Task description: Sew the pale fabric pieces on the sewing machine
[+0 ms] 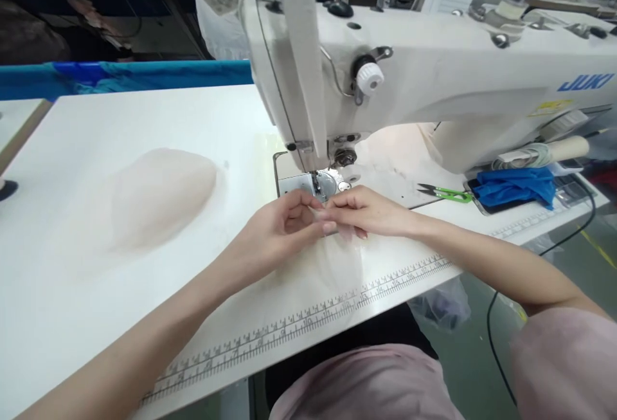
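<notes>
Your left hand (284, 230) and right hand (369, 211) meet, the fingers (313, 233) pinched narrow on a sheer cloth (342, 265), which spreads on the surface (96, 124) from them toward you. Such a close pinch probably controls the thin edge. Just beyond the fingers is the presser foot (316, 183); to their right, green snips (448, 194), seemingly kept within reach.

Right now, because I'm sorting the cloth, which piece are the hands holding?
The sheer cloth, pinched by the left hand and right hand; the pale cloth to the left and the blue cloth to the right lie untouched.
</notes>
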